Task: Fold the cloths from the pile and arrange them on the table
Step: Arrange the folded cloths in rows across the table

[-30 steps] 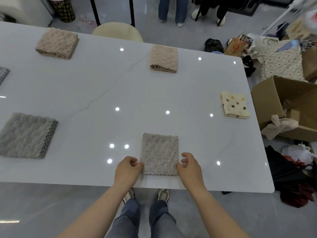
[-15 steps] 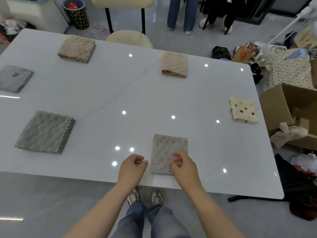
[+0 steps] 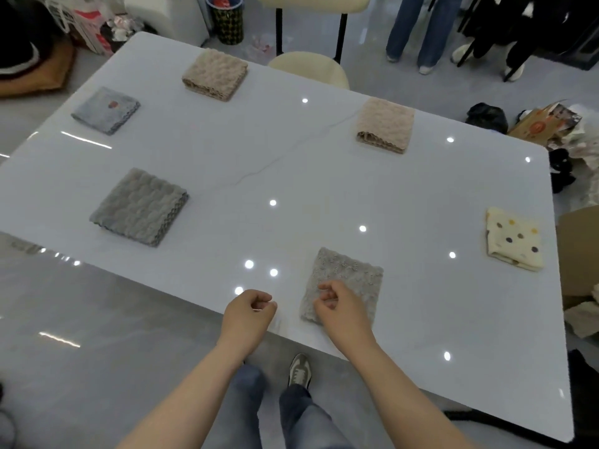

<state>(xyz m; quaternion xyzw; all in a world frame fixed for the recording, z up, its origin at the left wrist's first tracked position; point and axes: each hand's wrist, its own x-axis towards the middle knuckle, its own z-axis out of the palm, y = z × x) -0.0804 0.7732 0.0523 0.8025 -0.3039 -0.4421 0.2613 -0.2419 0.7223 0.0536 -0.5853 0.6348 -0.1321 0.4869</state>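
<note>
Left hand (image 3: pixel 249 311) curled empty at table (image 3: pixel 291 176) edge; right hand (image 3: pixel 340 311) curled, empty, over taupe cloth (image 3: pixel 353 277)

A glossy white table (image 3: pixel 291 163) fills most of the frame, with a thin grey vein (image 3: pixel 259 171) running across its top and small bright light spots (image 3: pixel 273 202) reflected in it. Six folded cloths lie flat on it, all well apart. A pale blue-grey cloth (image 3: pixel 105 110) sits at the upper left, and a tan cloth (image 3: pixel 215 74) lies near the far edge at upper centre. A second tan cloth (image 3: pixel 385 124) lies right of centre. A grey cloth (image 3: pixel 139 207) lies at the left, a cream dotted cloth (image 3: pixel 513 243) at the right edge, and a taupe cloth (image 3: pixel 346 277) by the near edge, at lower centre.
</note>
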